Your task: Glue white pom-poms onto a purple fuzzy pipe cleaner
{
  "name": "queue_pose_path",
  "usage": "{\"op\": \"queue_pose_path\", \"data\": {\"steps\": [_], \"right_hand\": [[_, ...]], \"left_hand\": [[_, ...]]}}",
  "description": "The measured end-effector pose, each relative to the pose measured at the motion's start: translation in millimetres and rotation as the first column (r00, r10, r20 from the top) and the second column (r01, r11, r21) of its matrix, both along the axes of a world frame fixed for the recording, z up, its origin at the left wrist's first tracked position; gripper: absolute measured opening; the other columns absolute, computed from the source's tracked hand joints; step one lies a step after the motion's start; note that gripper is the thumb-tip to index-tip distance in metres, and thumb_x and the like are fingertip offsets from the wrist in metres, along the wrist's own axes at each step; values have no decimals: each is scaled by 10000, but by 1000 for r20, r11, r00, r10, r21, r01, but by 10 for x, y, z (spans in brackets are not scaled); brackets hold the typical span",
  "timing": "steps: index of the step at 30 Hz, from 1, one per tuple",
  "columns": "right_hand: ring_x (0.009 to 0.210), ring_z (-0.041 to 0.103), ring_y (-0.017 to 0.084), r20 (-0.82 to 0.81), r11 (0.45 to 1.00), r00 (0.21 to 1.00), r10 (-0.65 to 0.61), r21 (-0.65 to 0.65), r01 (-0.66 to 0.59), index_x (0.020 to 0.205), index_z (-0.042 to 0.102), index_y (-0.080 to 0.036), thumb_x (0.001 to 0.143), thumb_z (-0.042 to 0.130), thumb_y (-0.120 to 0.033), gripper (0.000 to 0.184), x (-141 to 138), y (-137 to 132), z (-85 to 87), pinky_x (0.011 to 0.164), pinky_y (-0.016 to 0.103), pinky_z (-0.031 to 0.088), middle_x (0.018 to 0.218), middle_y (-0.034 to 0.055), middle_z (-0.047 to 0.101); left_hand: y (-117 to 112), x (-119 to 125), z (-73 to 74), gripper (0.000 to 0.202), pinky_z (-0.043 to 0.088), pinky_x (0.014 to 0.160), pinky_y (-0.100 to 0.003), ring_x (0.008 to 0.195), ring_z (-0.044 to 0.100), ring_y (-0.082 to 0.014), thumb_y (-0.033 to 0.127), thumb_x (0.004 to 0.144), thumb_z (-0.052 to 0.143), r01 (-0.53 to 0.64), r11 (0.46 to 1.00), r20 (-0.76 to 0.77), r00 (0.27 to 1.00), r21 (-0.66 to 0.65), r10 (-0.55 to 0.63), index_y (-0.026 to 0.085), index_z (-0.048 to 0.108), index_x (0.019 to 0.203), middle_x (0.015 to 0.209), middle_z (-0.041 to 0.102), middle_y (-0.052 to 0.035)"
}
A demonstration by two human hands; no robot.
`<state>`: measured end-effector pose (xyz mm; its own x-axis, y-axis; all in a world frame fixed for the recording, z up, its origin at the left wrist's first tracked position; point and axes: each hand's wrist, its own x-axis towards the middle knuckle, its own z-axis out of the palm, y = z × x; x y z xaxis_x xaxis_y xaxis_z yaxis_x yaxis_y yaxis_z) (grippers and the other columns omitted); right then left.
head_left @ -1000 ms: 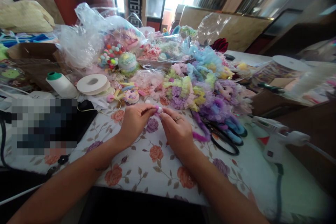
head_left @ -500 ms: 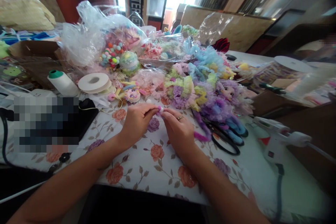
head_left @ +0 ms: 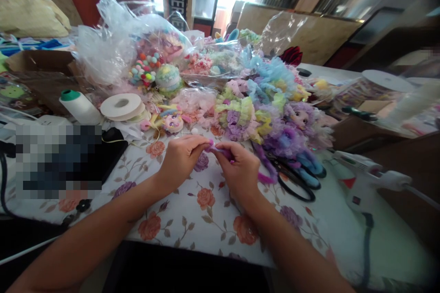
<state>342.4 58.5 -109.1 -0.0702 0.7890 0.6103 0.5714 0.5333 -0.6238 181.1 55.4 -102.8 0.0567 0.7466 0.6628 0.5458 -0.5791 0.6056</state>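
Over the flowered tablecloth [head_left: 185, 219], my left hand [head_left: 180, 160] pinches a small purple fuzzy piece, probably pipe cleaner [head_left: 210, 146], between thumb and fingertips. Facing it, my right hand [head_left: 239, 169] is closed on the same purple piece, which runs back under its fingers; much of it is hidden. Just right of my right hand lie another strip of purple fuzzy pipe cleaner [head_left: 269, 177] and black-handled scissors [head_left: 297, 190]. Beyond them is a doll with purple hair and ruffles [head_left: 298, 119]. A small doll head [head_left: 172, 121] lies behind my left hand.
At the right is a white glue gun [head_left: 366, 178] with its cord. A cone of white thread [head_left: 80, 107] and a ribbon spool [head_left: 122, 106] stand at the left, near a black flat object [head_left: 115, 146]. Plastic bags [head_left: 106, 50] and frilly fabric pieces pile up behind.
My right hand has shifted slightly right and turned, its fingers now curled more. More of the purple piece shows between the hands. My left hand has stayed nearly in place.
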Motion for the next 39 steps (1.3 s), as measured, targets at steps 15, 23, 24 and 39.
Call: {"op": "queue_pose_path", "data": {"steps": [15,23,24,39], "right_hand": [[757,686,170,195,937,981,11,339,-78,877,631,-206,892,582,-154,73,38,22,12,686,269,551,848,62,723],[782,691,179,296,909,955,-7,400,-118,898,623,-204,902,538,-117,122,35,-2,1,706,283,568,879,80,730],[781,689,177,298,910,955,-5,397,-119,896,620,-204,901,538,-114,122,35,-5,0,704,281,568,880,79,729],[815,702,191,196,929,979,53,349,-120,948,628,-198,874,563,-120,126,21,-5,5,715,298,583,893,83,728]], "left_hand": [[-18,46,87,121,593,765,-287,852,720,-193,248,839,662,190,941,354,932,-281,-83,197,758,894,937,774,-49],[-12,67,97,151,607,672,-268,747,714,-188,308,737,769,203,927,451,891,-317,-41,176,742,804,834,768,-54],[-9,64,88,140,605,669,-267,746,713,-186,303,746,761,195,929,443,896,-314,-38,179,745,810,834,767,-53],[-6,50,65,89,588,762,-301,831,703,-190,275,826,695,137,960,347,937,-245,-45,217,758,847,893,768,-33]]}}
